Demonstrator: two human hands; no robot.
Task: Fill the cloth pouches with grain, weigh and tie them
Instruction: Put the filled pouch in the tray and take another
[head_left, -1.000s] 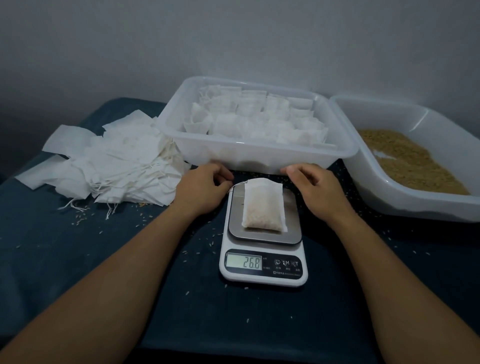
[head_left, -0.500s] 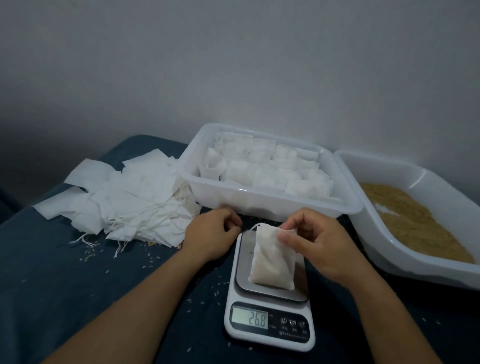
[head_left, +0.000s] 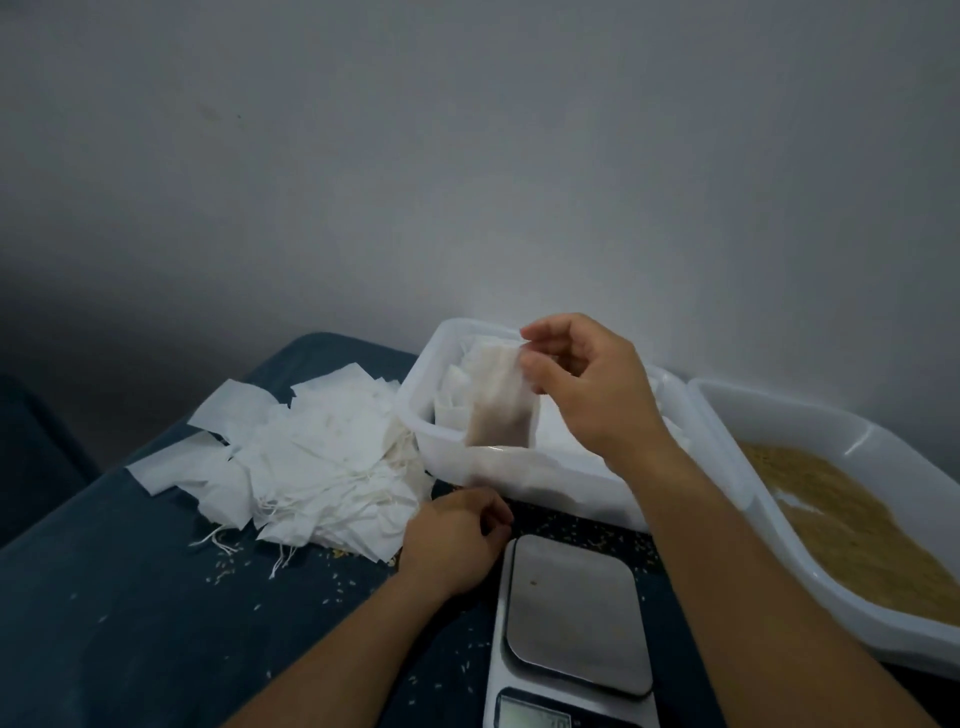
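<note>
A: What is held, and where?
B: A filled pouch (head_left: 500, 400) is pinched at its top corner by the thumb and fingers of the right hand (head_left: 587, 387), right of centre in the frame; it is hung over the near left part of a clear bin (head_left: 545, 480) in which finished pouches are stacked.

A: And the left hand?
B: The left hand (head_left: 453, 540) is rested on the dark cloth at lower centre, fingers curled; whether a string is pinched cannot be told.

A: What else is shown?
B: The scale (head_left: 574, 623) is seen at the bottom, its plate bare; empty pouches (head_left: 317, 457) are heaped at centre left; a tub of grain (head_left: 857, 525) is placed at the right edge.
</note>
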